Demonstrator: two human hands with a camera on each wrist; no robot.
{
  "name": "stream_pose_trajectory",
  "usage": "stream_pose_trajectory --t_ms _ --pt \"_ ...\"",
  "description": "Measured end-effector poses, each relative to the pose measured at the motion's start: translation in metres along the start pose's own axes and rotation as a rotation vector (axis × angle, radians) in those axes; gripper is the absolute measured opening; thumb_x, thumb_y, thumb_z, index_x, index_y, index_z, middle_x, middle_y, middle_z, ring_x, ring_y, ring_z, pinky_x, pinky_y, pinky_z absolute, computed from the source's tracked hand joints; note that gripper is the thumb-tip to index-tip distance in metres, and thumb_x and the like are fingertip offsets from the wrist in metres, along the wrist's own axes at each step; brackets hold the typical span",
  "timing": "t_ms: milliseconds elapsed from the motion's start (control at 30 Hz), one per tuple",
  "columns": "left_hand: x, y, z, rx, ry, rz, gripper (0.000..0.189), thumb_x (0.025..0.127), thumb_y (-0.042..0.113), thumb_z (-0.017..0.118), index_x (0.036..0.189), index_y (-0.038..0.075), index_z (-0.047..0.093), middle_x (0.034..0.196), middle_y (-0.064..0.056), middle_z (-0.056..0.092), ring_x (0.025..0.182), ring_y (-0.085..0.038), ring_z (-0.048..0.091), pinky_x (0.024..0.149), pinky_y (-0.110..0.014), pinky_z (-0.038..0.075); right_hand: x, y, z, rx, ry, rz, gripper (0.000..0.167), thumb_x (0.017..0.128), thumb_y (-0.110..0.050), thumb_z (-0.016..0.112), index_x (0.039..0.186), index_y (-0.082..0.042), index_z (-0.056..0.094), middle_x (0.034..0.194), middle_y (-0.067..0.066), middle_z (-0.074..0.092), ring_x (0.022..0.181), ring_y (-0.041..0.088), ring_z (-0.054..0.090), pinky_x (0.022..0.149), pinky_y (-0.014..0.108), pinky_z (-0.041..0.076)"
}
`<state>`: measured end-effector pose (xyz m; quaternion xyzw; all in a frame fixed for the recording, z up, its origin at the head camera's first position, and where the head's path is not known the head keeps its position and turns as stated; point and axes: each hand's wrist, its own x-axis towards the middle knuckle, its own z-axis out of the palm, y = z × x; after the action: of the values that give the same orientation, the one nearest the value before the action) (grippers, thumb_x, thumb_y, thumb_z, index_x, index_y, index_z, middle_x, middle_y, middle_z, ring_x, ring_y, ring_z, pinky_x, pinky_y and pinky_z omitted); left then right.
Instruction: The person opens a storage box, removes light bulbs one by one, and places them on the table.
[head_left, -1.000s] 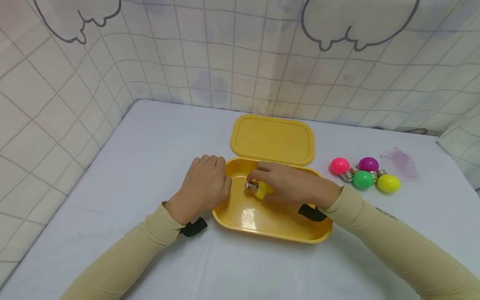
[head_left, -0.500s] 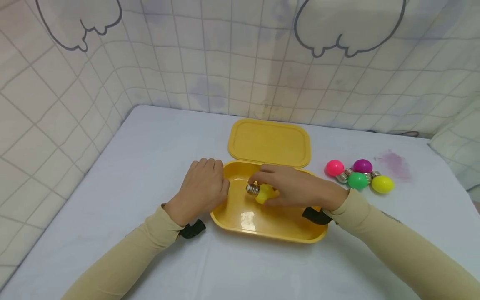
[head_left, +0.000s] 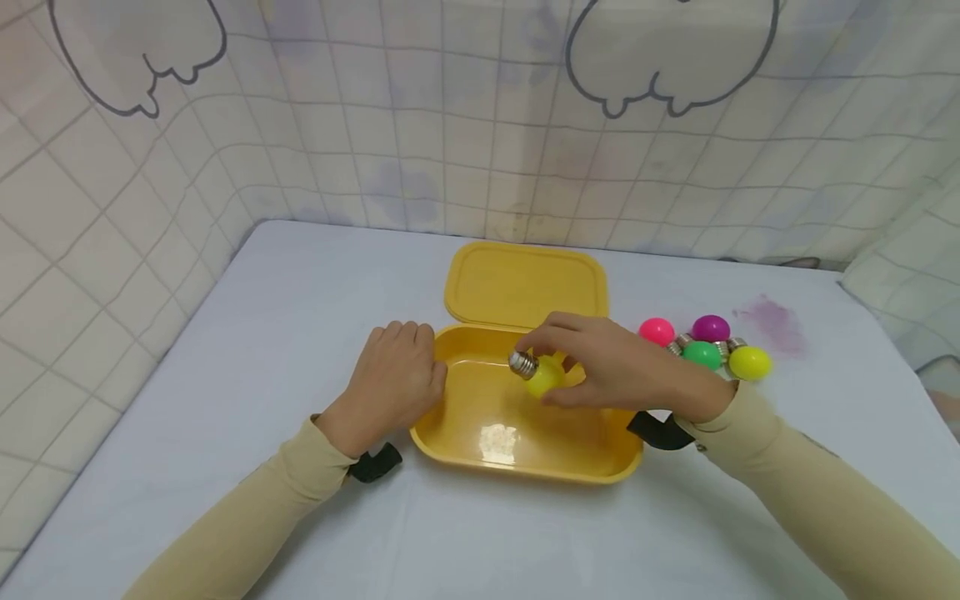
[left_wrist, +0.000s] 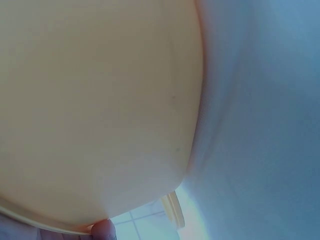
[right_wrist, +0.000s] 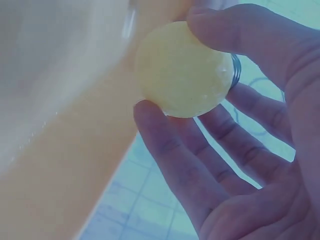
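In the head view my right hand (head_left: 607, 367) holds a yellow light bulb (head_left: 546, 377) by its round part, over the yellow plastic box (head_left: 480, 417). The bulb's silver screw base points up and left. From the right wrist the yellow globe (right_wrist: 182, 70) shows between my thumb and fingers, its threaded base partly behind them. My left hand (head_left: 393, 375) grips the box's left rim, its fingers curled over the edge and mostly hidden. In the left wrist view the box's outer wall (left_wrist: 100, 110) fills much of the picture, with fingertips at the rim.
A yellow lid (head_left: 525, 285) lies flat behind the box. To the right sit several more bulbs, among them a pink one (head_left: 657, 332), a purple one (head_left: 710, 328), a green one (head_left: 701, 355) and a yellow one (head_left: 750, 363). A grid-patterned cloth (head_left: 465, 150) hangs behind the table.
My right hand has lifted the yellow bulb a little and carried it slightly right relative to the box. My left hand keeps its grip on the rim. The head view has shifted slightly.
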<state>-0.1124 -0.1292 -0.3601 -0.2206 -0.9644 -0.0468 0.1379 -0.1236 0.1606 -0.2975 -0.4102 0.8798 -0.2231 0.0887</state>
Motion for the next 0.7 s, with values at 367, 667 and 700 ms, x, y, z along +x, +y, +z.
stream_pose_trajectory --t_ms 367,667,700 --pt "-0.006 -0.010 -0.002 -0.003 -0.009 -0.016 0.021 0.093 0.016 0.050 0.077 0.005 0.044 0.067 -0.005 0.037 0.062 -0.023 0.036 0.062 -0.030 0.024 -0.019 0.007 -0.014 0.061 0.172 0.006 0.053 0.082 -0.021 0.087 0.130 -0.017 0.065 0.119 -0.004 0.068 0.107 0.013 0.066 0.084 0.031 0.063" --pt "-0.012 -0.020 -0.004 -0.014 -0.039 -0.046 0.020 0.093 0.016 0.047 0.078 0.005 0.043 0.068 -0.005 0.036 0.063 -0.024 0.036 0.063 -0.031 0.024 -0.035 0.015 -0.018 0.105 0.298 -0.026 0.056 0.077 -0.011 0.090 0.127 -0.017 0.064 0.116 -0.006 0.068 0.102 0.003 0.063 0.082 0.024 0.062" --pt "-0.012 -0.021 -0.004 -0.012 -0.032 -0.045 0.020 0.093 0.016 0.047 0.077 0.005 0.043 0.068 -0.005 0.035 0.063 -0.023 0.035 0.063 -0.031 0.024 -0.037 0.017 -0.018 0.112 0.310 -0.026 0.056 0.077 -0.011 0.090 0.127 -0.018 0.065 0.115 -0.007 0.068 0.102 0.003 0.062 0.082 0.023 0.061"
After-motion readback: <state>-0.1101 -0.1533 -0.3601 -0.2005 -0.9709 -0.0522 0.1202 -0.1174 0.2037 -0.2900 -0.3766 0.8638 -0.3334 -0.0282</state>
